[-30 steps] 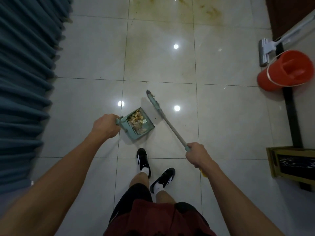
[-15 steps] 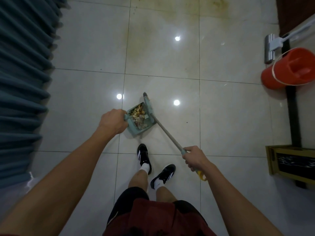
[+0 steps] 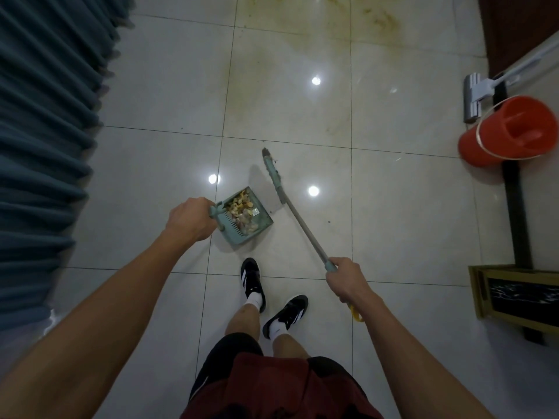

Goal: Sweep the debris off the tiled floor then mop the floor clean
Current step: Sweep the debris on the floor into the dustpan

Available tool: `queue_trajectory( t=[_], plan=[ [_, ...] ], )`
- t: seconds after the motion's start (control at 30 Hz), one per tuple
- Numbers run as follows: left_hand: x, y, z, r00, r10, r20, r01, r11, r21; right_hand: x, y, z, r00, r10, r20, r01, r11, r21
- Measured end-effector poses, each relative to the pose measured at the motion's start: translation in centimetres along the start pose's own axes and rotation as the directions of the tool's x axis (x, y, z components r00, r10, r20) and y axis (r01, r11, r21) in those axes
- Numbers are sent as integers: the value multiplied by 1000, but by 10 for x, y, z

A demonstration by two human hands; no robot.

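Head camera: standing on a tiled floor (image 3: 408,207), a person's left hand (image 3: 189,220) grips the handle of a teal dustpan (image 3: 260,225) loaded with debris (image 3: 242,211), fingers curled round it, while the right hand (image 3: 348,279) clasps the broom (image 3: 290,204) handle, its head just beside the pan. An orange bucket (image 3: 508,131) and mop (image 3: 478,95) wait at the floor's right edge.

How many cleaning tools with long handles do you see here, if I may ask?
2: the broom in the right hand, near the dustpan; the mop leaning at the right wall.
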State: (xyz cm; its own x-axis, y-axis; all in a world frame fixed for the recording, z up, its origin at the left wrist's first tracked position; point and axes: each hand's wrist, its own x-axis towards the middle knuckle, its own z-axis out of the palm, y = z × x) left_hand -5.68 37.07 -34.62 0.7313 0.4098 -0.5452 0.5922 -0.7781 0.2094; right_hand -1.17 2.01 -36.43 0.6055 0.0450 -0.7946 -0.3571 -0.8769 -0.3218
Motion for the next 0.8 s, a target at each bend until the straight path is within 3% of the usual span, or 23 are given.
queue_trajectory(
  t=[0.47,0.63,0.8],
  plan=[
    [7,-1,4,1000,17,-8,-17,998,53,18,5,23,998,-8,60,21,975,-220],
    [5,4,13,1000,10,-7,-9,999,37,10,5,29,985,66,160,-64,998,-18],
    [-1,12,20,1000,12,-3,-11,999,39,-6,19,22,982,93,164,-118,982,149]
  ],
)
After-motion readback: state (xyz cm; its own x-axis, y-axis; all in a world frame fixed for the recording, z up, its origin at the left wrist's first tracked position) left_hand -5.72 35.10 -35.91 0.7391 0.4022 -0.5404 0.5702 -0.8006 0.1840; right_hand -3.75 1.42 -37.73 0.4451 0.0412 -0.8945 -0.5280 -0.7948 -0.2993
